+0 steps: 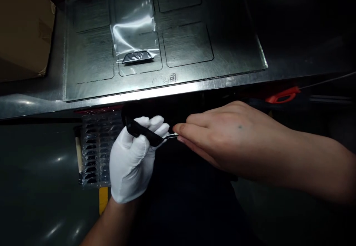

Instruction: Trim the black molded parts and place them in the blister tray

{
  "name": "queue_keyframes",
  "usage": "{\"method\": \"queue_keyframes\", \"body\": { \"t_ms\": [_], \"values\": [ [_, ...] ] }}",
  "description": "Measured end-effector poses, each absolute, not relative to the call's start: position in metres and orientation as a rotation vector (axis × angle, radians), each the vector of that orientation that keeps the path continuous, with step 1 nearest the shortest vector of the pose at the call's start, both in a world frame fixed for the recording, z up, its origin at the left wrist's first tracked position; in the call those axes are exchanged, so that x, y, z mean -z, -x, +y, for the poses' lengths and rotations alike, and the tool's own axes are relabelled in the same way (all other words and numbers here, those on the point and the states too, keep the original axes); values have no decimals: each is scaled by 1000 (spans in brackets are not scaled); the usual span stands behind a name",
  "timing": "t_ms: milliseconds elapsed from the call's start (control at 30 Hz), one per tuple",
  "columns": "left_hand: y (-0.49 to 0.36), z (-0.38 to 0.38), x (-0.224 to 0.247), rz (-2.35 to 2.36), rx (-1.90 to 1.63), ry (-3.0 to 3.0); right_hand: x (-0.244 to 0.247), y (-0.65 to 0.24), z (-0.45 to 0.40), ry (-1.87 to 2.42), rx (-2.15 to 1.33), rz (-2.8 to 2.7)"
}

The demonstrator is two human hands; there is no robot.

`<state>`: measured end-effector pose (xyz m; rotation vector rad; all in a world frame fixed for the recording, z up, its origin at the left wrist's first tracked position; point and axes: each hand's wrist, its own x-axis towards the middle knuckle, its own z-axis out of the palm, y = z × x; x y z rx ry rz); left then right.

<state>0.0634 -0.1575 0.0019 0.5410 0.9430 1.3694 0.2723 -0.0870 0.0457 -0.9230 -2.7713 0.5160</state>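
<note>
My left hand (132, 160), in a white glove, grips a dark, elongated part (143, 132) between thumb and fingers, just below the table's front edge. My bare right hand (213, 135) pinches a thin, light-coloured tool (172, 136); only a short length of it shows, and its kind cannot be made out. The tool's far end reaches the right end of the dark part, but whether they touch is unclear. A similar black trapezoid piece (137, 57) lies on the table at the lower end of a clear plastic bag (133, 27), seemingly inside it.
A glass sheet (233, 53) covers much of the metal table (27, 101). A cardboard box (25, 31) stands at the left. Below the edge, a clear blister tray (104, 157) holds several black pieces. A red-orange handle (283, 95) lies to the right.
</note>
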Motion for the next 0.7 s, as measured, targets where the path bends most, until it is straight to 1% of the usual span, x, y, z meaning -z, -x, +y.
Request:
{"method": "queue_keyframes", "body": {
  "t_ms": [300,367,433,600,700],
  "values": [
    [-66,-159,-2,961,-1402,-608,-43,-278,-88,857,-624,-2644],
    [-66,-158,-2,947,-1391,-602,-43,-287,-82,869,-602,-2572],
    [-65,-158,-1,934,-1367,-590,-38,-301,-68,968,-480,-2465],
    [-64,-163,4,979,-1331,-512,-3,-336,-9,1453,-21,-2238],
    [-69,-164,6,1086,-1280,-450,12,-349,19,1551,74,-2147]
  ]
}}
